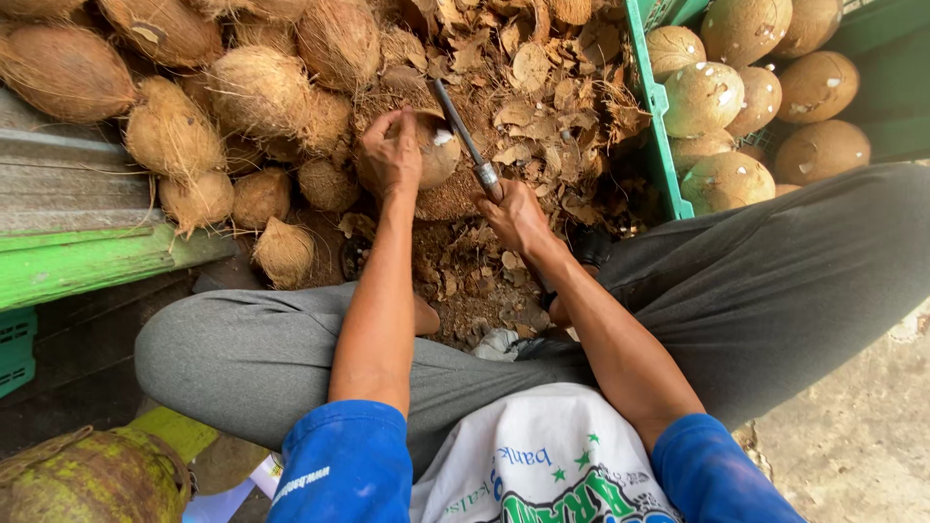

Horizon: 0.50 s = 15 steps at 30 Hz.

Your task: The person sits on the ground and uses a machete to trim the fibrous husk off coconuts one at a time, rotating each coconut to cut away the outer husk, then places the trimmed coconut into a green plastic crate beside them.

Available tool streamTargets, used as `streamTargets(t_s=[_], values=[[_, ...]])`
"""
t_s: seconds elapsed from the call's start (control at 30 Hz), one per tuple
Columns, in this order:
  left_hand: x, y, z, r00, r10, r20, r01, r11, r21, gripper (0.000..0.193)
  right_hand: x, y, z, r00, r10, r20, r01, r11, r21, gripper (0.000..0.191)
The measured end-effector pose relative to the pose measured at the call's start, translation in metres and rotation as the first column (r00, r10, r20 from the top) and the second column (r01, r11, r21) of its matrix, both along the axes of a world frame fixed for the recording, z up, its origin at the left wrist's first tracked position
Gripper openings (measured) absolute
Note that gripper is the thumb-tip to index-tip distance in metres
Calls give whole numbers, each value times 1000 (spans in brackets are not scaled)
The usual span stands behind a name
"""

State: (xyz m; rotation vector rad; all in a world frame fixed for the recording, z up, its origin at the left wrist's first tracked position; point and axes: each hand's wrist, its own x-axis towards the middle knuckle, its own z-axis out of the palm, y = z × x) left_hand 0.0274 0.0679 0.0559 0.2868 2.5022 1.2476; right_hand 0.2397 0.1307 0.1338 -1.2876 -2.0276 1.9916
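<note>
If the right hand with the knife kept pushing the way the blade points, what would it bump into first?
Most likely the coconut that the left hand steadies. The right hand holds a knife whose blade slants up-left along its right side. Beyond lie the loose husk scraps, though depth is hard to judge.

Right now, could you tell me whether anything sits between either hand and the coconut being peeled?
Nothing visible does. The left hand already rests on top of the coconut, and the right hand grips the knife, whose blade lies against it. Loose husk scraps lie around it, not between.
</note>
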Motion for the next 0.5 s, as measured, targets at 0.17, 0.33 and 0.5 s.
streamTargets(t_s=[0.17, 0.33, 0.5], values=[[1, -1, -8, 995, -9, -104, 18, 995, 93, 44, 5, 3, 1, 985, -64, -158, 91, 981, 170, 35], [-6, 2, -36, 998, 18, -68, 5, 946, 324, 44, -2, 1, -15, 1000, 4, 0, -4, 996, 93, 24], [0, -1, -33, 956, 21, -291, 46, 975, 219, 43, 0, 5, -39, 999, -24, 49, 12, 971, 237, 30]])
